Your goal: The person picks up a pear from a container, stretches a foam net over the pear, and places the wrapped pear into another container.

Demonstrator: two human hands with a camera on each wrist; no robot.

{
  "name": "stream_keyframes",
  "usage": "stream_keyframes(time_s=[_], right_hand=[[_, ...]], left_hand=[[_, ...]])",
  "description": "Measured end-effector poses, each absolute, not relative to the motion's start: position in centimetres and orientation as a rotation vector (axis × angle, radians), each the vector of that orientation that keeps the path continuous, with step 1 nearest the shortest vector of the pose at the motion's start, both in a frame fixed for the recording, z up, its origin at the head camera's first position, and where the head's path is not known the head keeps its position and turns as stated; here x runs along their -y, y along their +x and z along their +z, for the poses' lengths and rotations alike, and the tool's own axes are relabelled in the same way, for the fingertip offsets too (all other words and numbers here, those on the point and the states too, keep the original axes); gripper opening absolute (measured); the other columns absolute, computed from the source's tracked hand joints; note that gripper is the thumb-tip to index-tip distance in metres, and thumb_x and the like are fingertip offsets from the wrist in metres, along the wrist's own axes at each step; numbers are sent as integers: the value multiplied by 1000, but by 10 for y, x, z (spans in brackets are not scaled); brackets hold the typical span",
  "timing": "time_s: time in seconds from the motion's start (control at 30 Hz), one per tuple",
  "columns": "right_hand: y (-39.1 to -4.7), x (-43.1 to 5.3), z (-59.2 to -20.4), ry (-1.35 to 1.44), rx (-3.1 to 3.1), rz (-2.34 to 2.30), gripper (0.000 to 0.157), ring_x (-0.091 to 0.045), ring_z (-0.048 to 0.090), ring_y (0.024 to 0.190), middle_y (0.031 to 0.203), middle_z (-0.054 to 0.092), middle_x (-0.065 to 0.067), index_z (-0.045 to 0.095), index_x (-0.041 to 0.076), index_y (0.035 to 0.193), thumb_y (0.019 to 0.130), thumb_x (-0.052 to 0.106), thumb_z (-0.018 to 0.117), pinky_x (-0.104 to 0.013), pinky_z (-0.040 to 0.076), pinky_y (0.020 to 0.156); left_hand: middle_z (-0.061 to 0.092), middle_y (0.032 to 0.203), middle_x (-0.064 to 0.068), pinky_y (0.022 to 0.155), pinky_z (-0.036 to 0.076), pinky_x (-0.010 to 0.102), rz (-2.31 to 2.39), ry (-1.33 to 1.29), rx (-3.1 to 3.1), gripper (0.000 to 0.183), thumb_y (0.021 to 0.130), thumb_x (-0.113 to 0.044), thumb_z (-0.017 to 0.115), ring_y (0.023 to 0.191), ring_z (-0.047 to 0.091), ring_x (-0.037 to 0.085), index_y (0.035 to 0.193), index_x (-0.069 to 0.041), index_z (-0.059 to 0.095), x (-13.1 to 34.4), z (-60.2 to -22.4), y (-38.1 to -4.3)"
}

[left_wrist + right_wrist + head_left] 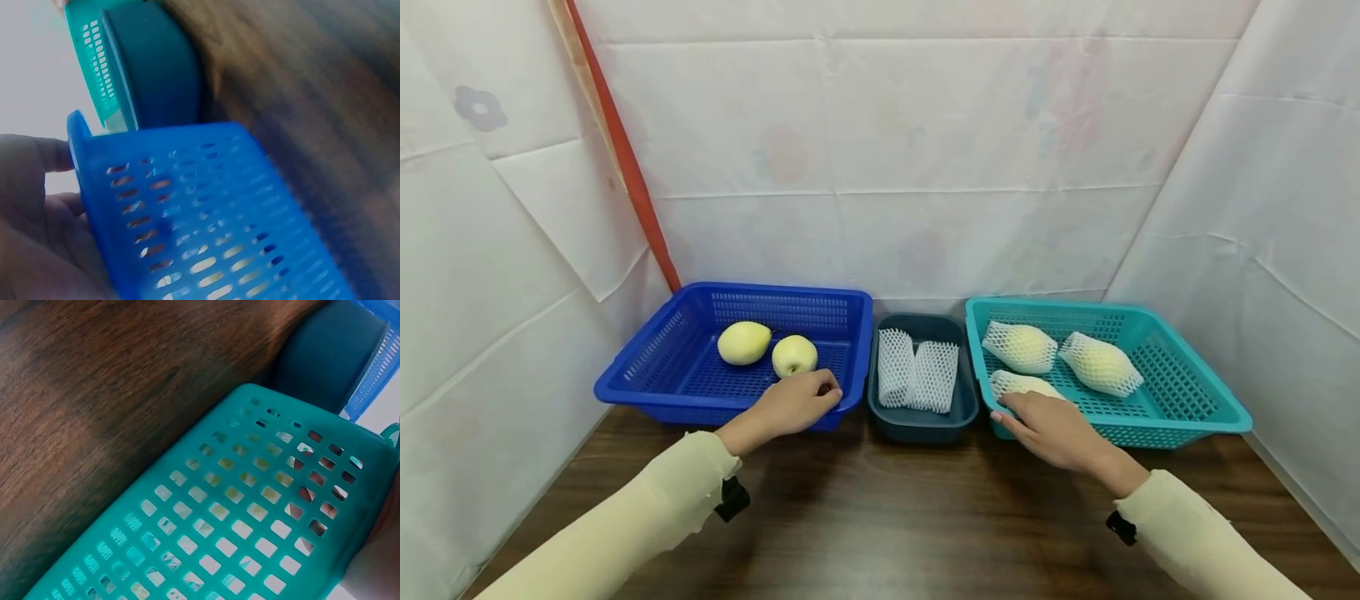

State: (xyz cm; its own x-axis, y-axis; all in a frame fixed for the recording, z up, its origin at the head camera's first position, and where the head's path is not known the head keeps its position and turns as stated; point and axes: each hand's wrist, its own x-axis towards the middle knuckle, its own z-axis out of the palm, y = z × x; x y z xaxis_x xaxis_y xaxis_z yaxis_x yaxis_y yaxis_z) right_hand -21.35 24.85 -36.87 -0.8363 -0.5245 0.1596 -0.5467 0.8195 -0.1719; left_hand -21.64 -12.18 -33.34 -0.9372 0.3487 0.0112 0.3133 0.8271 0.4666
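Observation:
My left hand [799,402] is over the front right part of a blue basket [647,390], fingers loosely curled, with no held thing visible. Just behind it lie two pale yellow fruits, one rounded [794,356] and one slightly longer with a stem [744,343]. At the front left corner of a teal basket [1197,421], my right hand [1054,427] rests its fingers on a pale fruit in a white foam net [1022,383]; its thumb lies by the rim. The hand partly covers that fruit. Two more netted fruits, one at the back left [1021,347] and one farther right [1101,364], share this basket.
Between the baskets stands a small dark tub [922,429] holding white foam net sleeves [936,377]. All three containers are on a dark wooden table [917,525]. White cloth [910,158] hangs behind them and at both sides.

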Motion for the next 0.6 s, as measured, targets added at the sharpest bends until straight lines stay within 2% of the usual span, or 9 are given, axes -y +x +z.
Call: stream_keyframes(time_s=[0.17,0.37,0.47,0.53,0.6], right_hand=[[-214,-248,-372,844,2855,293,38,-16,60,86,91,62,3,61,11,114,101,41,43,-42,49,73],[-213,-247,-374,845,2837,297,39,-15,60,84,89,61,4,62,11,113,101,42,41,-41,49,71],[-213,-247,-375,838,2833,294,40,-17,61,87,93,63,2,62,11,114,101,42,41,-43,50,74],[-212,-248,-375,835,2828,289,38,-17,61,87,93,63,2,62,11,114,101,41,42,-43,50,74],[-212,-248,-375,838,2820,285,38,-17,61,86,92,63,2,62,11,114,101,40,43,-43,50,74]], left_hand=[[66,97,3,73,49,41,644,518,-2932,25,99,-24,49,80,60,16,110,-7,63,130,-320,-234],[61,111,19,75,49,44,663,379,-2994,29,97,-18,48,90,61,27,116,1,58,148,-312,-259],[49,126,29,66,46,39,700,311,-2979,36,95,-7,43,76,55,26,128,4,51,158,-314,-270],[38,136,33,58,41,35,710,279,-2955,45,92,1,39,64,48,22,136,3,44,162,-318,-278],[27,142,35,54,34,33,709,244,-2917,54,89,7,35,60,41,21,143,3,36,166,-321,-284]])
